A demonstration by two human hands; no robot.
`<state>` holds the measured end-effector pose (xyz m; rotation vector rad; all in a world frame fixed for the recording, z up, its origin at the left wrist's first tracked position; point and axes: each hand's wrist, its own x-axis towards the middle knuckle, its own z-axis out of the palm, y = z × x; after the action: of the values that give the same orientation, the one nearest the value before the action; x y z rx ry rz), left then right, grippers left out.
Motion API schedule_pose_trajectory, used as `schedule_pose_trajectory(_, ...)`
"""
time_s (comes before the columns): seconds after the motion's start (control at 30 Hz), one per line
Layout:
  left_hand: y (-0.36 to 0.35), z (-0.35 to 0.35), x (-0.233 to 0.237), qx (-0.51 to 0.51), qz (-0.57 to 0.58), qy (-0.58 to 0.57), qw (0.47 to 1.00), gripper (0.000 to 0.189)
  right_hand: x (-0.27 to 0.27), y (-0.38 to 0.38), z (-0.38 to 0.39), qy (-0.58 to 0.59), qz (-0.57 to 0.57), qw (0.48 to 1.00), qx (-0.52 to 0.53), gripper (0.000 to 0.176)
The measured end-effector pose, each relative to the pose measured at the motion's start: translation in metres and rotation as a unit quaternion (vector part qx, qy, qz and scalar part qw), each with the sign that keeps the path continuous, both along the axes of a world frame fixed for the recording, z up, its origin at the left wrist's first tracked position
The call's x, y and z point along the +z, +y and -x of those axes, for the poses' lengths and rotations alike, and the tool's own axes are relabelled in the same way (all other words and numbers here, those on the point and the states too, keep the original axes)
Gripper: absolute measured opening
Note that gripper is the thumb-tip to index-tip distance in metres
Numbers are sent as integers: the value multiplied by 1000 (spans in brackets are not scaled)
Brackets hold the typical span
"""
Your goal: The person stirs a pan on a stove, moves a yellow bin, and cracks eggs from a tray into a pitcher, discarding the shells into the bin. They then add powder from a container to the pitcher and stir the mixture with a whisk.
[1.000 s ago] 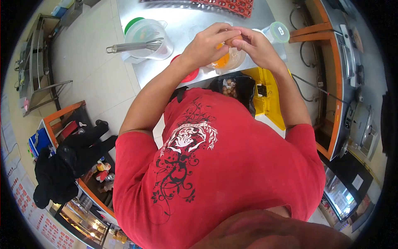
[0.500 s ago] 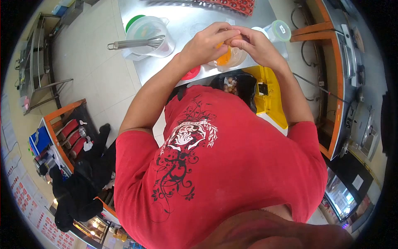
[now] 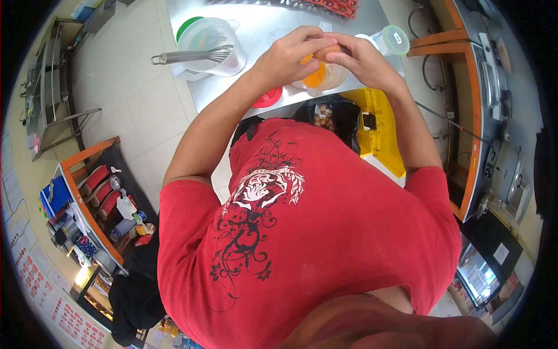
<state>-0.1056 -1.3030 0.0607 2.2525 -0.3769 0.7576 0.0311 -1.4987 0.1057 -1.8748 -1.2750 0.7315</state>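
Observation:
A brown egg (image 3: pixel 329 51) is held between my two hands, over a clear container (image 3: pixel 338 79) with orange egg yolk (image 3: pixel 315 78) in it. My left hand (image 3: pixel 295 51) grips the egg from the left, fingers closed and their tips against the shell. From the other side my right hand (image 3: pixel 361 60) closes on it with thumb and fingers. Whether the shell is cracked is hidden by the fingers. Left of my left forearm, a metal whisk (image 3: pixel 195 56) lies across the top of a clear plastic jug (image 3: pixel 231 63).
A red lid (image 3: pixel 268 98) sits at the steel table's (image 3: pixel 261 17) near edge. Behind is a red egg tray (image 3: pixel 340 7); a green-lidded tub (image 3: pixel 395 40) stands right. Below the edge, a black bag (image 3: pixel 347 119) holds eggshells beside a yellow bin (image 3: pixel 372 139). A dark-clothed person (image 3: pixel 136 296) is behind left.
Both hands stay on the egg over the container, with only slight finger movement. The dark-clothed person at the lower left has moved down in view, uncovering shelf items.

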Motion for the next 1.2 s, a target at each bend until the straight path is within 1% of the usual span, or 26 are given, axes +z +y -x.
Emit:
schedule_pose_trajectory(0.13, 5, 0, -3, -17, -15, 4, 1000, 55, 13, 0, 1, -18, 45, 999, 19, 47)
schedule_pose_trajectory(0.23, 9, 3, 0, -37, -41, 33, 998, 57, 14, -2, -4, -116, 56, 991, 48, 49)
schedule_pose_trajectory(0.33, 18, 3, 6, -73, -69, 69, 993, 57, 20, -1, -2, -158, 103, 980, 61, 50)
schedule_pose_trajectory(0.43, 20, 2, 15, -71, -96, 70, 990, 57, 12, -2, -2, 20, 84, 996, 27, 51)
schedule_pose_trajectory(0.5, 13, 1, 18, -65, -82, 49, 993, 57, 8, -3, 8, 153, -3, 988, -8, 46)
schedule_pose_trajectory(0.53, 9, 0, 19, -64, -75, 39, 994, 57, 7, -5, 14, 219, -47, 974, -26, 44)
schedule_pose_trajectory(0.63, -3, -7, 23, -59, -108, -20, 992, 60, 4, -22, 22, 266, -35, 960, -74, 42)
schedule_pose_trajectory(0.73, -19, -7, 26, -72, -85, -54, 992, 65, -4, -55, 31, 357, -18, 928, -106, 42)
schedule_pose_trajectory(0.8, -29, 1, 31, -73, -80, -49, 993, 68, -12, -85, 45, 393, -5, 911, -125, 46)
schedule_pose_trajectory(0.87, -32, 9, 26, -73, -63, -30, 995, 69, -38, -113, 54, 429, -3, 894, -128, 47)
schedule_pose_trajectory(0.9, -31, 15, 24, -56, -47, -13, 997, 65, -57, -125, 54, 385, 44, 912, -131, 47)
schedule_pose_trajectory(0.97, -21, 22, 22, -23, -19, -13, 999, 57, -96, -152, 61, 295, 142, 935, -138, 46)
schedule_pose_trajectory(1.0, -16, 27, 22, -5, -4, -12, 1000, 53, -115, -166, 63, 152, 230, 952, -134, 44)
schedule_pose_trajectory(1.03, -11, 30, 22, 8, 7, -4, 1000, 49, -134, -175, 62, 2, 309, 943, -125, 42)
schedule_pose_trajectory(1.07, -7, 35, 23, 21, 19, 6, 1000, 45, -144, -180, 60, -145, 380, 907, -113, 40)
schedule_pose_trajectory(1.1, -4, 39, 24, 34, 31, 16, 999, 41, -121, -165, 52, -82, 204, 963, -153, 33)
schedule_pose_trajectory(1.17, 1, 45, 26, 47, 40, 39, 997, 39, -70, -121, 38, -10, 85, 973, -214, 31)
schedule_pose_trajectory(1.2, 1, 48, 27, 53, 46, 51, 996, 38, -44, -102, 34, -78, 45, 978, -191, 31)
